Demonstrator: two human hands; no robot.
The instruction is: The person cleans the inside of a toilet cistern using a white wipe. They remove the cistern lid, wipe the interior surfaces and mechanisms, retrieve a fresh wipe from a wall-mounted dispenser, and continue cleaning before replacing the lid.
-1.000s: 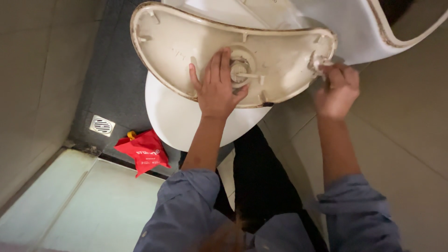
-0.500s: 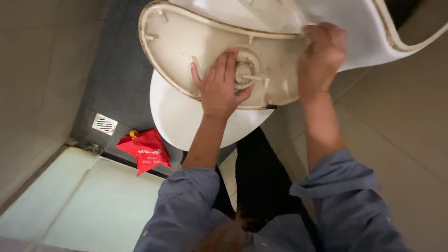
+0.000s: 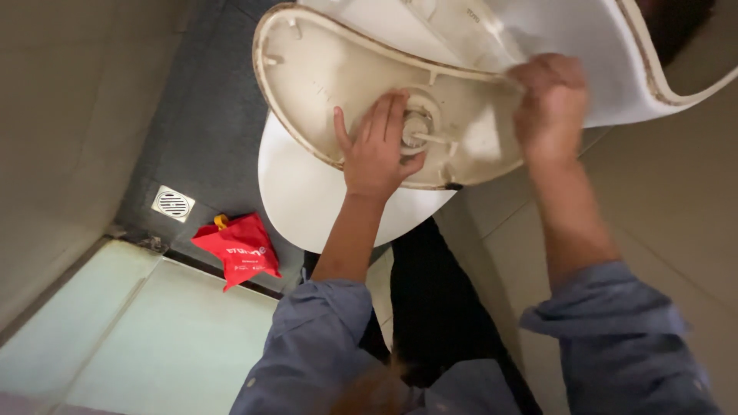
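Both hands work on the upturned ceramic basin [image 3: 323, 84] above the grey floor [image 3: 192, 138]: left hand [image 3: 377, 150] lies flat, fingers spread, beside the drain fitting [image 3: 417, 129]; right hand [image 3: 550, 100] grips its edge. If this grip loosens, the basin could tip and crack.

Dark grey floor [image 3: 192, 100], square drain [image 3: 173, 204] (metal), pale tiles [image 3: 161, 338], beige wall [image 3: 61, 115]

The basin [image 3: 323, 84] is a cream, oval ceramic piece turned so its unglazed, ribbed underside faces the camera, its rim stained brown. It tilts against a white bowl [image 3: 307, 200] below it. A round drain fitting [image 3: 417, 129] sits in the middle of the underside. The left hand [image 3: 377, 150] lies flat beside that fitting; the right hand [image 3: 550, 100] grips the upper edge.
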